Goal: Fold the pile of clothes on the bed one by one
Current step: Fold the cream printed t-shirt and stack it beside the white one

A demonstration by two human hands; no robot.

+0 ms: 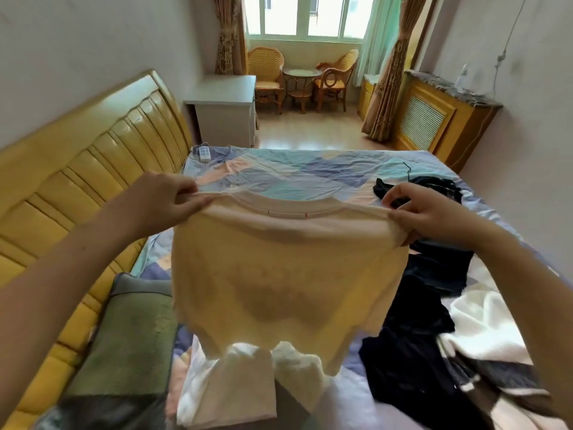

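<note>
The left hand (167, 200) and the right hand (421, 212) each pinched a shoulder of the cream shirt (279, 274), holding it spread above the bed (294, 175). Dark clothes (415, 336) waited beside. Next, I judge, it must be laid flat for folding.

A cream shirt (279, 274) hangs spread by its shoulders above the bed (294, 175); dark clothes (418, 321) lie heaped to its right.
</note>
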